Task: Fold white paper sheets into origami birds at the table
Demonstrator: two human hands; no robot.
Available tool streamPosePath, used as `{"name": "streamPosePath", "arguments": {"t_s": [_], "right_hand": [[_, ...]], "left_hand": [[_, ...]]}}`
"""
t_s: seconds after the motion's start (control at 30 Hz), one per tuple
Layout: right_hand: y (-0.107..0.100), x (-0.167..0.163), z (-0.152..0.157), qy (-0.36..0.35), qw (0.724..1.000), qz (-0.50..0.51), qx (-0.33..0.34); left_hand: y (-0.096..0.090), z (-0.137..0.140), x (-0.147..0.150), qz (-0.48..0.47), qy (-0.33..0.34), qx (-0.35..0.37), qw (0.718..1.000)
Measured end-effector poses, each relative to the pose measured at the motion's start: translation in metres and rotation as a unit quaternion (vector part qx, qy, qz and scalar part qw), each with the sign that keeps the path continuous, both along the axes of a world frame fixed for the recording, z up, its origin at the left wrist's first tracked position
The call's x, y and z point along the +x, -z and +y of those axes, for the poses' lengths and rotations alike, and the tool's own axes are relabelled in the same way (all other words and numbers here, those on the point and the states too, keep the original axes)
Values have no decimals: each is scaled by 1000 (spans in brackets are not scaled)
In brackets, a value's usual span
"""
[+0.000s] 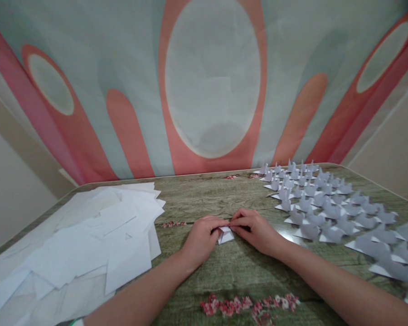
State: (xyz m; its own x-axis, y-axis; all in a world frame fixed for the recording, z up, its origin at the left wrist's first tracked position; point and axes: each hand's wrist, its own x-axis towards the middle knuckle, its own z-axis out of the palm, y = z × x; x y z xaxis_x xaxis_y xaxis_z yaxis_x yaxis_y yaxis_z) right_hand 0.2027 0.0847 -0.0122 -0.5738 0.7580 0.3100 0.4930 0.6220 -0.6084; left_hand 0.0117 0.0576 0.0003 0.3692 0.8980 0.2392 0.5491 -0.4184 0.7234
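A small folded piece of white paper (pixel 226 235) lies on the table between my hands, with crease lines on its face. My left hand (pixel 203 235) pinches its upper left side, thumb and forefinger closed on the edge. From the right, my right hand (pixel 253 228) has its fingertips pressed together on the paper's upper right corner. The two hands' fingertips meet at the top of the fold, which they partly hide.
A spread heap of loose white paper sheets (pixel 129 253) covers the table's left side. Rows of folded white paper birds (pixel 306 203) stand along the right. The wood-patterned table (pixel 197 199) bears flower prints and meets a painted backdrop (pixel 211 167) behind.
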Motion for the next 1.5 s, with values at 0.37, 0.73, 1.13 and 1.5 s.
{"name": "streamPosePath", "arguments": {"t_s": [0.37,0.73,1.13,1.5], "right_hand": [[-1,0,0,0,1000,16,0],[-1,0,0,-1,1000,16,-6],[-10,-2,-4,-11,998,50,-22],[-11,-4,-5,10,998,42,-37]], "left_hand": [[-1,-1,-1,0,2,3,1000],[-3,-1,1,14,0,3,1000],[-1,-4,0,-30,-47,-27,998],[-2,-5,2,-33,-64,-22,997]]}}
